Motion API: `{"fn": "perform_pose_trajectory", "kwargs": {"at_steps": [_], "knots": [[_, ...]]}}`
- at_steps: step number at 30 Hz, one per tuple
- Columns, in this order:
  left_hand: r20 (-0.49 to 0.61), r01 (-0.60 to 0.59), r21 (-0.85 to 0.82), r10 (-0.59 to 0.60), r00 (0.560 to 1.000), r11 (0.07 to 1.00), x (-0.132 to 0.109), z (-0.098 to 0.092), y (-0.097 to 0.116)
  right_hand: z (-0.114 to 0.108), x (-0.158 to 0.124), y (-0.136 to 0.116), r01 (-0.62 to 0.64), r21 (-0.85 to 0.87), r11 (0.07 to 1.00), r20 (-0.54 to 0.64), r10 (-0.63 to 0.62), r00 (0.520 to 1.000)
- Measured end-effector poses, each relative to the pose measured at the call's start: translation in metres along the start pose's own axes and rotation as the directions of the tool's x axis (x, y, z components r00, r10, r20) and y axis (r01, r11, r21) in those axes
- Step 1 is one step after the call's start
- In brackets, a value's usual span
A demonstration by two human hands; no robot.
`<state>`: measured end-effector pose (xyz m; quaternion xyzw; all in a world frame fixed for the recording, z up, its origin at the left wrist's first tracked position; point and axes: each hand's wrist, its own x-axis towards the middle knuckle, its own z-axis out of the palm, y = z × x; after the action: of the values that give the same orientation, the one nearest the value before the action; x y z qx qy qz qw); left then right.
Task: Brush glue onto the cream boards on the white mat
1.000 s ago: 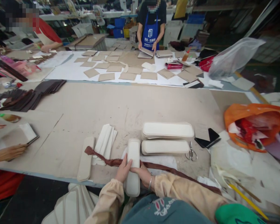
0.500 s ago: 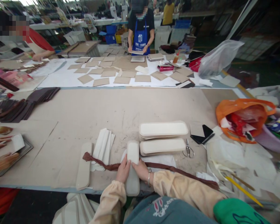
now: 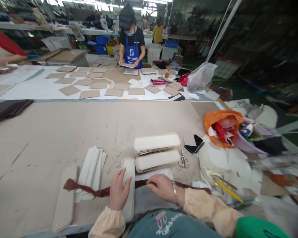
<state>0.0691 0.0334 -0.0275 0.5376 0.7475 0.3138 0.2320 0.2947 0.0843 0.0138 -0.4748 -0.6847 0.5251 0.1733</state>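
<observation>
A board [image 3: 129, 205] lies partly beneath the outspread left hand [image 3: 118, 191], nine o'clock from the curled right hand [image 3: 161, 186], its grip unclear.

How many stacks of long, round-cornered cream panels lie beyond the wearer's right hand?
2: the front stack, just left of the scissors, and the back stack, behind it and farther from the right hand. Another could be hidden.

Lots of cream, one loud orange bag [image 3: 209, 123] at 3 o'clock
Cream panel [image 3: 129, 201] around 6:30, reddish-brown strip [image 3: 97, 192] and plain white strips [image 3: 90, 167] by 8, blue apron [image 3: 133, 58] with white print near 12, yellow stick [image 3: 229, 191] at 4.
</observation>
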Motion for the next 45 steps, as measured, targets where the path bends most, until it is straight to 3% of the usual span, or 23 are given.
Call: {"fn": "perform_pose_trajectory", "kwargs": {"at_steps": [3,6,9,12,17,27,31,35,37,39,41,43,45], "knots": [[0.030,-0.105,0.029,0.104,0.994,0.994,0.005,0.007,0.018,-0.056,-0.017,0.007,0.038,-0.178,0.983,-0.268,-0.086,0.960],[0.104,-0.151,0.051,0.145,0.984,0.987,0.009,0.021,0.028,-0.100,-0.014,0.032,-0.128,-0.215,0.968,-0.554,-0.013,0.832],[0.185,-0.171,0.062,0.157,0.970,0.983,0.011,0.033,0.031,-0.121,0.002,0.062,-0.261,-0.237,0.936,-0.589,0.076,0.805],[0.236,-0.149,0.078,0.127,0.963,0.986,0.011,0.038,0.035,-0.125,0.018,0.078,-0.280,-0.240,0.929,-0.552,0.107,0.827],[0.256,-0.114,0.116,0.081,0.963,0.987,0.008,0.038,0.043,-0.119,0.027,0.083,-0.277,-0.237,0.931,-0.525,0.117,0.843],[0.190,-0.039,0.085,0.022,0.982,0.996,0.001,0.043,0.041,-0.113,0.028,0.081,-0.248,-0.043,0.968,-0.613,0.171,0.771],[0.186,-0.013,0.015,0.010,0.983,1.000,0.000,0.043,0.044,-0.109,0.023,0.074,-0.175,0.077,0.982,-0.584,0.186,0.790],[0.053,0.041,-0.097,-0.036,0.998,0.994,0.000,0.038,0.049,-0.104,0.014,0.065,-0.042,0.184,0.982,-0.540,0.137,0.831],[-0.027,0.111,-0.196,-0.118,0.993,0.974,-0.004,0.033,0.052,-0.102,0.007,0.060,0.021,0.223,0.975,-0.535,0.105,0.838],[0.007,0.243,-0.333,-0.255,0.967,0.911,-0.014,0.029,0.056,-0.102,-0.001,0.055,0.071,0.256,0.964,-0.533,0.079,0.843],[0.239,0.454,-0.476,-0.386,0.891,0.753,-0.027,0.028,0.062,-0.100,-0.011,0.049,0.114,0.279,0.953,-0.525,0.052,0.850],[0.569,0.676,-0.542,-0.374,0.733,0.500,-0.042,0.032,0.070,-0.097,-0.020,0.042,0.149,0.326,0.934,-0.509,0.041,0.860],[0.781,0.805,-0.538,-0.211,0.587,0.249,-0.054,0.040,0.077,-0.089,-0.030,0.038,0.135,0.457,0.879,-0.440,0.091,0.893]]}}
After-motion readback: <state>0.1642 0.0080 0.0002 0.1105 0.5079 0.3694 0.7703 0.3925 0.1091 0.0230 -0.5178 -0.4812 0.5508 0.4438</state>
